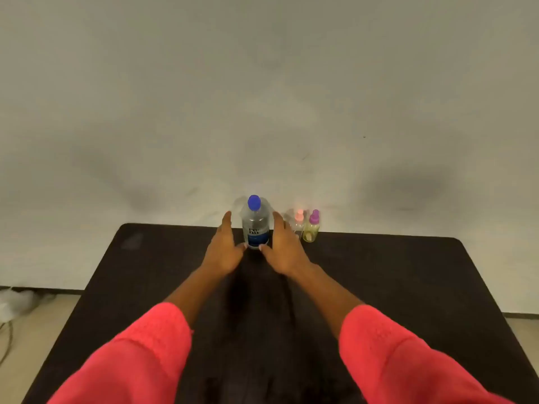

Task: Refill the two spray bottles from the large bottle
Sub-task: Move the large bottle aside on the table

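- Our fingers are spread and open on both sides; the left hand [224, 246] and the right hand [281, 246] flank the large bottle [255, 225], thumbs near its base, and we cannot tell whether any fingertip already touches it.
- The large bottle stands upright near the far edge of the dark table [408, 287], its blue cap [254, 202] on.
- Just to its right stand the two spray bottles, the pink-topped one [298, 224] and the purple-topped one [312, 227], side by side, both with tops fitted.
- We judge the task at its first step: taking hold of the large bottle; nothing is opened or poured yet.
- Next we need to close both hands on the body, bring it nearer, then unscrew the cap, keeping the right hand clear of the light spray bottles beside it.
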